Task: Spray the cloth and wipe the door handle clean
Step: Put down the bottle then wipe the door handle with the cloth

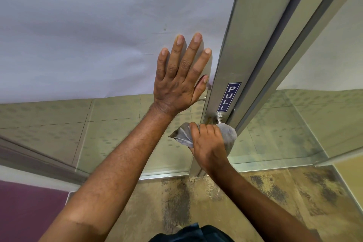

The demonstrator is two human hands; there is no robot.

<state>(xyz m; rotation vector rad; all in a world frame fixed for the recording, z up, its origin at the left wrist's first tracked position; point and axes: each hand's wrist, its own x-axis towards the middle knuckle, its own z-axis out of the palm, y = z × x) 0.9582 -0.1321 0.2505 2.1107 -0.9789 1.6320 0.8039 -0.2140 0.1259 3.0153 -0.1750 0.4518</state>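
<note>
My right hand grips a grey cloth, wrapped over the door handle so that only the handle's short metal stem shows, just below a blue PULL sign. The handle sits on the door's aluminium frame. My left hand lies flat with straight, spread fingers against the frosted part of the glass door, left of the frame. No spray bottle is in view.
A second metal post runs right of the door frame, with a fixed glass panel beyond. The lower glass is clear and shows tiled floor. Stained, mottled floor lies under me; a maroon surface is lower left.
</note>
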